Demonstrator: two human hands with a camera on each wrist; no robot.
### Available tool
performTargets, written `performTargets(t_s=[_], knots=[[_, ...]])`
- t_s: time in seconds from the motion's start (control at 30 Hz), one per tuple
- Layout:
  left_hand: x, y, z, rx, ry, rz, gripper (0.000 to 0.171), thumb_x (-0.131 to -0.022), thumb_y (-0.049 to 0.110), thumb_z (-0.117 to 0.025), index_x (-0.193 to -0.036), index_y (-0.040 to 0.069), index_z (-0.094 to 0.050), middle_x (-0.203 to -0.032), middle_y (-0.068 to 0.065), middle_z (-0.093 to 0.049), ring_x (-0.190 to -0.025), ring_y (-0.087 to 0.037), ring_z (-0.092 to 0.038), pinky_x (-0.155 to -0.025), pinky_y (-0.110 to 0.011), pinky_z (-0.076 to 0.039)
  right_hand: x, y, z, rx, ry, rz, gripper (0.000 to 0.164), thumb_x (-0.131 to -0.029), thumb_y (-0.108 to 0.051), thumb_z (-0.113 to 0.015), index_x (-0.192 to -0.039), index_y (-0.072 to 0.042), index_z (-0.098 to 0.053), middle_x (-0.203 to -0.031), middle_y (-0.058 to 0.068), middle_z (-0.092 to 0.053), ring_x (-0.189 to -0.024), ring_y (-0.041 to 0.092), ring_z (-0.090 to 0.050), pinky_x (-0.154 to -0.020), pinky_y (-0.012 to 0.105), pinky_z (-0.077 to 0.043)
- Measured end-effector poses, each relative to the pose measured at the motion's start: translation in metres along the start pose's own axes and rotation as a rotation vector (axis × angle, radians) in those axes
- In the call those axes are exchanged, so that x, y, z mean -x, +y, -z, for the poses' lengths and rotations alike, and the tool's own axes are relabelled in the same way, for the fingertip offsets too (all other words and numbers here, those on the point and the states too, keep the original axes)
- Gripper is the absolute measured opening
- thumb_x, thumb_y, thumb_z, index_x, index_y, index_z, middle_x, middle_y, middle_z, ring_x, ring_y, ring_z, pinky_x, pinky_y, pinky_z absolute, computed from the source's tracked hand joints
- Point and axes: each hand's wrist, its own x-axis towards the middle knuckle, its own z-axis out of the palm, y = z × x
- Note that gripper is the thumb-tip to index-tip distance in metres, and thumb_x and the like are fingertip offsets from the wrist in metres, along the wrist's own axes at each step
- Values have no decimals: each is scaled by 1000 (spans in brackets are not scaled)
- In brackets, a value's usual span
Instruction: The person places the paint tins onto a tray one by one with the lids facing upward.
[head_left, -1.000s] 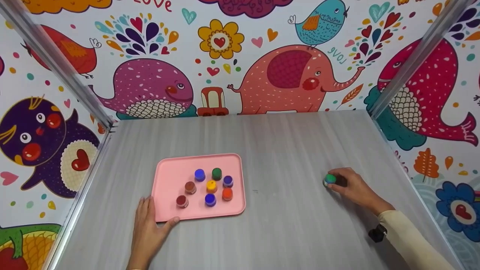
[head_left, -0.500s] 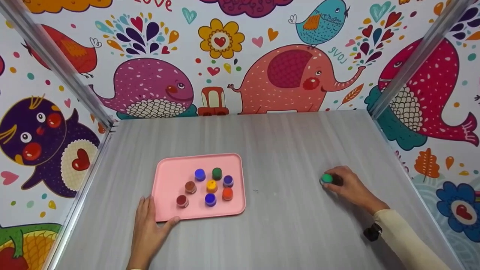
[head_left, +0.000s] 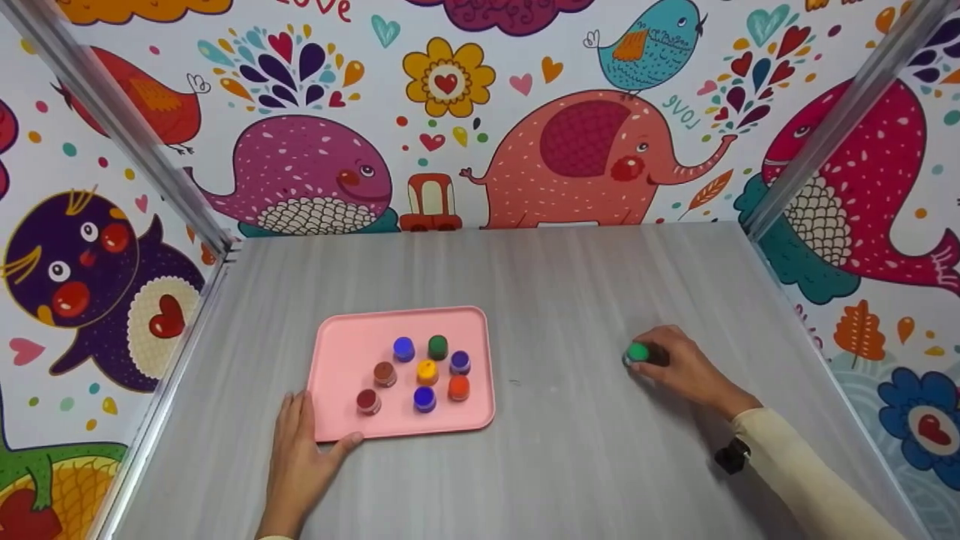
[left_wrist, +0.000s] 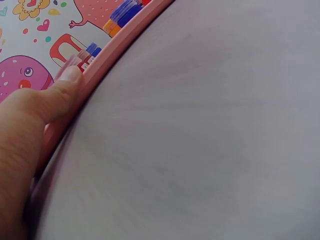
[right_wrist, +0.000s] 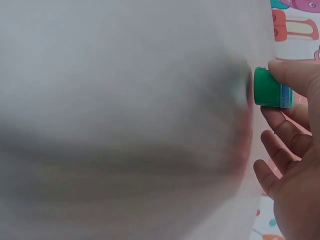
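In the head view my right hand [head_left: 686, 367] pinches a small green-lidded paint pot [head_left: 637, 353] between thumb and fingers, right of the tray. The right wrist view shows the pot [right_wrist: 268, 87] tipped on its side relative to that camera, with a blue label band; the other fingers curl loosely below it. At the near left corner of a pink tray [head_left: 341, 334] is my left hand [head_left: 300, 469], its thumb over the front rim and its fingers along the left side. The left wrist view shows the thumb [left_wrist: 70, 82] on the tray's rim [left_wrist: 107, 62].
Several small paint pots stand on the tray, among them a yellow one [head_left: 427, 372], an orange-red one [head_left: 458, 388], a dark green one [head_left: 437, 346] and a maroon one [head_left: 367, 401]. The grey table [head_left: 555, 285] meets cartoon-printed walls [head_left: 525, 45] at its back and sides.
My right hand has moved left with the green-lidded paint pot, toward the tray. My left hand and the tray have stayed in place; the head view has shifted slightly.
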Motion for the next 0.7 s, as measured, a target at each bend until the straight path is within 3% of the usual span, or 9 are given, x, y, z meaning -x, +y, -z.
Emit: performTargets(t_s=[0.4, 0.7], knots=[[0, 1, 1, 5, -25, 32, 140, -85, 74, -83, -174, -3, -8, -179, -33, -8, -168, -50, 0, -132, -70, -8, -28, -21, -19, 1, -51, 80, 30, -92, -7, -90, -119, -7, -78, -118, 4, -70, -115, 23, -57, -99, 27, -49], [1, 1, 0, 15, -8, 30, 137, -86, 71, -85, -175, -2, -9, -180, -32, -9, -168, -50, -1, -132, -70, -8, -46, -35, -36, -1, -108, 170, 30, -95, -11, -89, -122, -7, -77, -117, 1, -70, -115, 23, -57, -99, 29, -50]])
